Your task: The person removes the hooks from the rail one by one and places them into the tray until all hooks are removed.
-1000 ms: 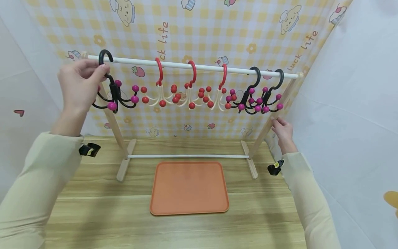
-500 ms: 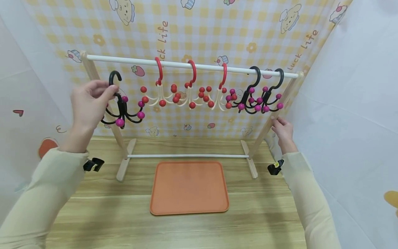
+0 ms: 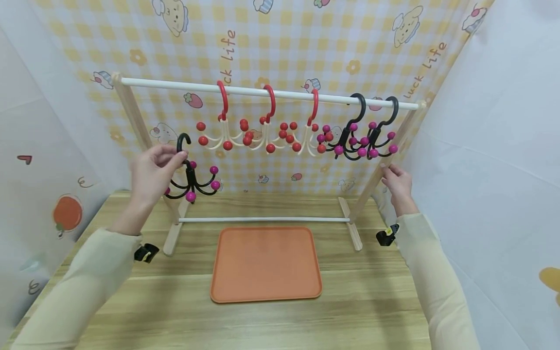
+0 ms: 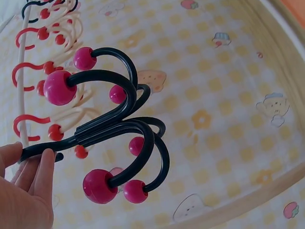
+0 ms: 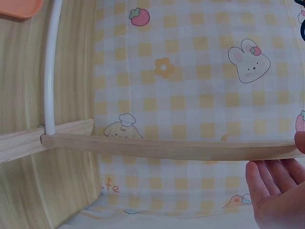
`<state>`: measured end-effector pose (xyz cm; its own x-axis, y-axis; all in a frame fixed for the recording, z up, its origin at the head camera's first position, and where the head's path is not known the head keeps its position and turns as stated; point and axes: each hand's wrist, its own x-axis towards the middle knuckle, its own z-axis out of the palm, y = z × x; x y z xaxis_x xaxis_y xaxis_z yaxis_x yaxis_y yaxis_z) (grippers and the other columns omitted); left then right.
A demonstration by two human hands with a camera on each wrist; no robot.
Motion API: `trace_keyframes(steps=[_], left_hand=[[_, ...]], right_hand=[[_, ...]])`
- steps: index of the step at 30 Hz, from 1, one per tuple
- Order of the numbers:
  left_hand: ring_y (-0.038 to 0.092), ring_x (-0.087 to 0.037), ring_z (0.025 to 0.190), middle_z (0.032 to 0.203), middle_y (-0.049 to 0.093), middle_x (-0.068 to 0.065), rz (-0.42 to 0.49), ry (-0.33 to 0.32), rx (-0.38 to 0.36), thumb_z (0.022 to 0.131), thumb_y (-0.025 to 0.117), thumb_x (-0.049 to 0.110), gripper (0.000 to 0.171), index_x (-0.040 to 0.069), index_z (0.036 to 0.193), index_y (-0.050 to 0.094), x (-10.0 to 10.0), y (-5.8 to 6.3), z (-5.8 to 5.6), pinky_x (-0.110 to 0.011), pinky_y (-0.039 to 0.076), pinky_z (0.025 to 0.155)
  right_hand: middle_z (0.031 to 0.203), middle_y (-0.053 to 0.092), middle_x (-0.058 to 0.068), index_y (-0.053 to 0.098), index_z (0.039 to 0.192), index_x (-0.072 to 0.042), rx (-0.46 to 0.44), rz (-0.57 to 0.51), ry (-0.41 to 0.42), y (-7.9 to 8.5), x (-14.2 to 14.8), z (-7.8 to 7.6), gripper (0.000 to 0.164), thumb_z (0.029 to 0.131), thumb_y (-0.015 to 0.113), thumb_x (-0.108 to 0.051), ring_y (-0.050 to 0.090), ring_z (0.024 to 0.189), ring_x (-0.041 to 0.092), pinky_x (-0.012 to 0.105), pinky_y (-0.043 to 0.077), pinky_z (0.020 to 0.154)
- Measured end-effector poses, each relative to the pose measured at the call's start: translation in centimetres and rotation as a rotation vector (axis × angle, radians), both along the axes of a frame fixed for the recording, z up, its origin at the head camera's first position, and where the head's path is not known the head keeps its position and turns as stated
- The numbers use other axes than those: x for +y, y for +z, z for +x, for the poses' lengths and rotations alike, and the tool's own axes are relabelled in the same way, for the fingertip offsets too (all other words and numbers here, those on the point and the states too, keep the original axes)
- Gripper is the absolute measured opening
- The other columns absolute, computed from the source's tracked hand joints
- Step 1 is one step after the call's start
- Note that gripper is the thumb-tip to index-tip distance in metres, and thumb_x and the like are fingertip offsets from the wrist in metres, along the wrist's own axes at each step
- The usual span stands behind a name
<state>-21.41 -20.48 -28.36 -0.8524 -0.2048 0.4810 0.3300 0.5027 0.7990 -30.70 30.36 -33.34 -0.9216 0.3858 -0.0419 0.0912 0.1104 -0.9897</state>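
Note:
My left hand (image 3: 155,170) pinches a black multi-arm hook hanger (image 3: 191,179) with magenta ball tips by the neck below its curved top. The hanger is upright and off the rail, below the rack's white top rail (image 3: 188,86) and in front of the left wooden post. In the left wrist view its curved arms (image 4: 138,157) spread out from the fingers. My right hand (image 3: 398,183) holds the rack's right wooden post (image 3: 372,187) partway up. In the right wrist view the thumb and fingers lie on opposite sides of that post (image 5: 190,149).
Three cream hangers with red hooks and red balls (image 3: 268,133) hang mid-rail. To their right hang two black hangers (image 3: 345,138). An orange tray (image 3: 267,265) lies on the wooden table before the lower white bar (image 3: 262,219). A checked cloth (image 3: 280,53) stands behind.
My left hand has lowered the black hanger from rail height, bringing it down and to the right. My right hand stays on the post.

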Motion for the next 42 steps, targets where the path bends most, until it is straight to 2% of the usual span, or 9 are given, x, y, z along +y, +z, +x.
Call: trace_keyframes(steps=[7,10,17,22,28,31,37,41,42], left_hand=[[0.058,0.002,0.068,0.089,0.065,-0.015,-0.050,-0.035,-0.034,0.084,0.060,0.027,0.033,-0.004,0.095,0.060,1.1,-2.0,-0.1,-0.013,0.043,0.062],[0.059,0.000,0.070,0.089,0.065,-0.016,-0.045,-0.064,-0.047,0.085,0.059,0.027,0.033,-0.004,0.095,0.060,1.7,-3.0,-0.2,-0.014,0.043,0.062],[0.062,-0.021,0.078,0.088,0.065,-0.014,-0.023,-0.134,-0.056,0.085,0.059,0.027,0.030,-0.003,0.094,0.060,3.0,-5.3,-0.4,-0.015,0.043,0.062],[0.062,-0.022,0.080,0.089,0.066,-0.012,-0.021,-0.170,-0.101,0.085,0.059,0.028,0.028,0.001,0.092,0.060,3.9,-6.9,-0.6,-0.020,0.044,0.062],[0.061,-0.025,0.083,0.090,0.065,-0.014,-0.007,-0.218,-0.130,0.085,0.060,0.019,0.021,0.000,0.091,0.058,5.2,-9.0,-0.7,-0.035,0.047,0.071],[0.061,-0.026,0.086,0.092,0.064,-0.017,0.016,-0.258,-0.170,0.085,0.059,0.016,0.018,-0.001,0.091,0.056,5.8,-10.2,-0.6,-0.038,0.047,0.074],[0.061,-0.024,0.081,0.091,0.064,-0.017,0.027,-0.288,-0.210,0.086,0.058,0.013,0.014,0.000,0.089,0.055,6.6,-12.3,-0.4,-0.033,0.048,0.068],[0.059,-0.025,0.076,0.089,0.064,-0.017,0.036,-0.297,-0.229,0.086,0.057,0.012,0.012,0.000,0.089,0.055,7.1,-13.3,-0.2,-0.030,0.046,0.060],[0.060,-0.026,0.077,0.090,0.064,-0.016,0.042,-0.296,-0.230,0.086,0.057,0.012,0.013,-0.001,0.089,0.055,7.2,-13.7,-0.2,-0.030,0.047,0.060]], right_hand=[[0.128,0.042,0.018,0.039,0.130,0.002,0.001,0.008,-0.003,0.0,-0.1,0.0,0.053,0.088,0.052,-0.028,0.045,0.113,0.022,0.032,0.034,0.093],[0.121,0.047,0.014,0.042,0.128,0.002,0.007,0.004,-0.008,0.1,-0.1,0.1,0.051,0.088,0.053,-0.027,0.047,0.110,0.020,0.032,0.034,0.093],[0.108,0.052,0.007,0.043,0.127,0.003,0.022,-0.004,-0.008,-0.1,0.0,0.0,0.050,0.087,0.054,-0.026,0.049,0.106,0.019,0.034,0.034,0.093],[0.107,0.051,0.007,0.043,0.127,0.002,0.023,-0.001,-0.004,0.0,-0.1,0.1,0.051,0.087,0.054,-0.027,0.048,0.106,0.019,0.033,0.034,0.093],[0.107,0.052,0.006,0.043,0.127,0.002,0.023,0.011,-0.001,0.0,-0.1,0.1,0.051,0.087,0.054,-0.027,0.049,0.106,0.019,0.033,0.034,0.093],[0.104,0.052,0.004,0.043,0.127,0.003,0.023,-0.001,0.001,0.0,-0.1,0.1,0.050,0.087,0.054,-0.026,0.049,0.105,0.018,0.033,0.034,0.093],[0.124,0.046,0.011,0.039,0.131,-0.001,-0.014,-0.001,0.009,0.2,0.0,0.1,0.053,0.087,0.054,-0.029,0.045,0.112,0.020,0.032,0.033,0.093],[0.125,0.047,0.011,0.045,0.128,-0.004,-0.011,0.006,0.015,-1.1,1.3,-1.2,0.053,0.084,0.058,-0.032,0.048,0.109,0.018,0.030,0.036,0.091],[0.119,0.053,0.009,0.051,0.123,-0.006,0.035,-0.041,0.044,-2.3,2.5,-2.2,0.049,0.082,0.062,-0.030,0.052,0.103,0.016,0.028,0.039,0.087]])
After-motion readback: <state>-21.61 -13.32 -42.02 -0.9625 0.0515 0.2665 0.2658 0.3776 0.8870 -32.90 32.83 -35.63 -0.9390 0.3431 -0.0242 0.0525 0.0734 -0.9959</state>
